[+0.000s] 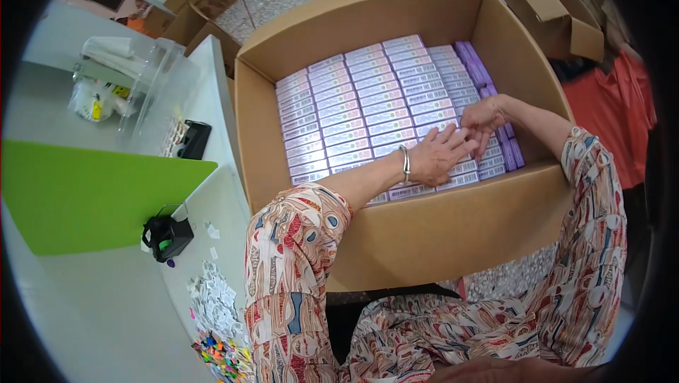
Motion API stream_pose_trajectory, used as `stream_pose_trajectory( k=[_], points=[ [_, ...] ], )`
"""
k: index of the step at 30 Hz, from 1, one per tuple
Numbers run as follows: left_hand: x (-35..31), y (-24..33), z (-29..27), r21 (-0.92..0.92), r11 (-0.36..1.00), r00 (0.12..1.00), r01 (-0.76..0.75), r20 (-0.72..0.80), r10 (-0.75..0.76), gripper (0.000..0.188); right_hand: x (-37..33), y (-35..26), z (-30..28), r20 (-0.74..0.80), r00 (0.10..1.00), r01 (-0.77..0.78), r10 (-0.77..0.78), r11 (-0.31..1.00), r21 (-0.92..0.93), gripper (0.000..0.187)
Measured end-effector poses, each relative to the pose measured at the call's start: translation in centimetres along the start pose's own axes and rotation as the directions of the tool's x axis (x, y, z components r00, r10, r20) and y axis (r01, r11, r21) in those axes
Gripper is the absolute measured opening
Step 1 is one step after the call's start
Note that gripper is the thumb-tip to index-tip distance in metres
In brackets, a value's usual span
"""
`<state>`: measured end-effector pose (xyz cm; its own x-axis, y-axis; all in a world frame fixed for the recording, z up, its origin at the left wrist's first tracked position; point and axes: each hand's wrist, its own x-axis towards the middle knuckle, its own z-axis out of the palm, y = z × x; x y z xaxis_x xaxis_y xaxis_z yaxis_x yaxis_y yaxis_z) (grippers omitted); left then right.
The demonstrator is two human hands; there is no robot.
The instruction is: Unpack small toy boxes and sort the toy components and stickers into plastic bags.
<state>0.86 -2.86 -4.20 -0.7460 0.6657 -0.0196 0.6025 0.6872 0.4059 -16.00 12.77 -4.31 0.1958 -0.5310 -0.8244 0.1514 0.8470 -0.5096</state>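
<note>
A large open cardboard carton [453, 238] stands in front of me, with rows of small white-and-purple boxes [339, 111] packed inside. My left hand [434, 158] lies flat across the boxes near the carton's close side, fingers spread, a bracelet on its wrist. Just right of it, my right hand [484, 118] reaches down with curled fingers at the step between the higher rows and a lower row [453, 75]. Whatever its fingertips grip is hidden. Along the carton's right wall, further boxes [472, 65] show their purple sides.
On the left is a white table [205, 206] with a green panel [92, 195], a black holder [168, 236], a pile of small white pieces [214, 298] and colourful bits [223, 355]. Another open carton [544, 8] and a red bag [612, 100] are at the right.
</note>
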Motion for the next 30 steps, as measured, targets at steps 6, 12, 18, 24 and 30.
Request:
stream_pose_trajectory(
  k=[6,12,18,24,30],
  points=[
    [-7.0,3.9,-11.7,-0.115,0.972,0.975,0.206,-0.059,-0.214,0.050,-0.8,-1.3,0.2,-0.190,0.966,-0.238,0.177,0.895,-0.377,0.033],
    [-24.5,17.8,-13.9,-0.387,0.682,0.549,0.620,-0.407,-0.730,0.044,-1.1,-2.9,-4.4,-0.333,0.915,0.039,-0.230,0.868,-0.495,0.026],
    [-36.7,38.4,-4.6,-0.587,0.159,-0.030,0.794,-0.299,-0.954,0.039,-4.0,-10.2,-8.2,-0.404,0.755,0.091,-0.517,0.692,-0.716,0.046],
    [-40.0,55.0,1.7,-0.959,0.056,-0.809,0.277,-0.264,-0.525,0.030,-1.3,-22.5,23.7,0.249,0.423,0.706,-0.872,0.145,-0.693,0.042],
    [-40.4,63.2,8.3,-0.978,-0.083,-0.906,0.190,-0.142,-0.399,0.030,0.1,-22.1,47.4,0.686,0.641,0.541,-0.345,-0.431,-0.722,0.042]
  ],
)
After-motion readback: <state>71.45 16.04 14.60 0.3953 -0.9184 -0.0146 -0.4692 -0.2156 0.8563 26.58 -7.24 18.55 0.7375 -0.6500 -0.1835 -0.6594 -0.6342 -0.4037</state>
